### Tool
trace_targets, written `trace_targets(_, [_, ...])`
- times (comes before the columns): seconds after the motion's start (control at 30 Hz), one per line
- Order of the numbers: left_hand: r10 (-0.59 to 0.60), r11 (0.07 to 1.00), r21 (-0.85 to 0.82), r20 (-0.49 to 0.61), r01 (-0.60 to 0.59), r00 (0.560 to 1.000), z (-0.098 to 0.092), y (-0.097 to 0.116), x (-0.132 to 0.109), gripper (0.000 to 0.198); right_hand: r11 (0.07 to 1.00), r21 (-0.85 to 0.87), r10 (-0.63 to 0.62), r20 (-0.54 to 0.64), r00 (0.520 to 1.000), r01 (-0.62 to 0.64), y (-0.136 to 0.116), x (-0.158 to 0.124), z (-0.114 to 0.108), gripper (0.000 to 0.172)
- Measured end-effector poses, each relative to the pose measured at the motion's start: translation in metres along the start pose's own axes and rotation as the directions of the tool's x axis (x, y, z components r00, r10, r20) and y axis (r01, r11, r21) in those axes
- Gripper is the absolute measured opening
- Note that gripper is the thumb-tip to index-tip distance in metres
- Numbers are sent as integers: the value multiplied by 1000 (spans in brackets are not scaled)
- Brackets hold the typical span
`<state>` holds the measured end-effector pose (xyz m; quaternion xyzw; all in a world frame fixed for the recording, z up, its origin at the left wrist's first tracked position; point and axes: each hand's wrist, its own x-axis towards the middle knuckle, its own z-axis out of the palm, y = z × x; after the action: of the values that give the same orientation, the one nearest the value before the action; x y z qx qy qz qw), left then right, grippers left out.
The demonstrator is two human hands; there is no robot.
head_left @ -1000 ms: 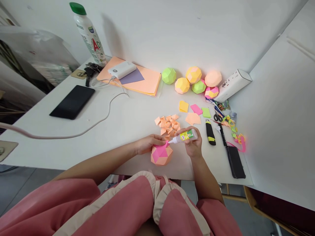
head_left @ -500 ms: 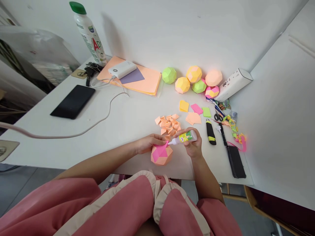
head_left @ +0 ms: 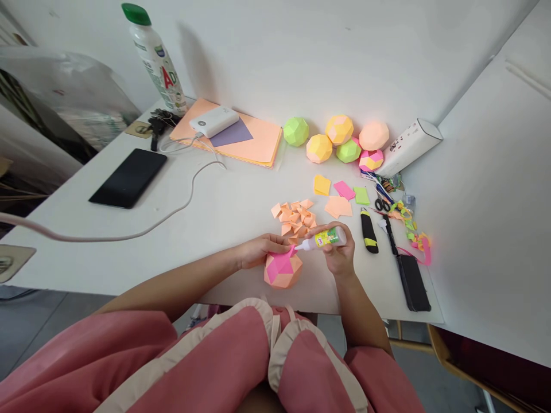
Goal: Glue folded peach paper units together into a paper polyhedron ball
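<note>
My left hand [head_left: 263,250] is closed on the top of a faceted paper ball [head_left: 282,272], peach with pink patches, near the table's front edge. A pink flap sticks up by its fingertips. In my right hand [head_left: 340,255] is a glue bottle [head_left: 326,237] with a yellow-green label, tilted nearly level. Its thin nozzle points left and reaches the pink flap; whether it touches the paper I cannot tell. Just behind the ball lies a heap of folded peach paper pieces [head_left: 297,218].
Finished paper balls [head_left: 340,129] line the wall. Paper squares [head_left: 338,206], a cutter knife [head_left: 368,230], scissors [head_left: 381,205] and a black case [head_left: 413,282] lie to the right. At left are a tablet [head_left: 128,178], cable [head_left: 159,229], power bank [head_left: 214,121] and tall bottle [head_left: 157,63].
The glue bottle and my right hand have shifted very slightly right and up. My left hand and the ball look almost the same.
</note>
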<state>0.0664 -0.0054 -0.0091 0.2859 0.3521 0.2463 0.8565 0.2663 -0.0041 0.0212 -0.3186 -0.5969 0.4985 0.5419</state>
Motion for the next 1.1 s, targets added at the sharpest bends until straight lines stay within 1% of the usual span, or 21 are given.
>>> trace_targets(0.1, [-1,1000,-10,3,1,1000,0,0,0,25,1000,7,-1,6,1000,1,0,0,0,39])
trace_targets(0.27, [0,1000,-22,12,1,1000,0,0,0,24,999,-21,38,13,999,-38,1,-1,-1,43])
trace_targets(0.43, [-1,1000,-23,2,1,1000,-1,-1,1,24,998,20,56,56,997,-57,3,-1,0,43])
trace_targets(0.53, [-11,1000,-18,-10,11,1000,-2,-1,2,23,997,31,63,61,996,-65,2,-1,0,43])
trace_targets(0.73, [-5,1000,-1,29,5,1000,-2,0,0,23,999,50,19,15,1000,-20,0,1,-1,39])
trace_targets(0.83, [-2,1000,3,42,2,999,-2,0,-1,24,999,31,25,3,1000,-25,0,2,-1,40])
trace_targets(1.0, [-2,1000,7,33,2,999,-1,0,-1,25,998,66,-20,48,999,17,0,1,1,35])
trace_targets(1.1, [4,1000,-18,37,-4,999,-1,0,0,24,997,79,-30,78,996,24,0,-1,2,36])
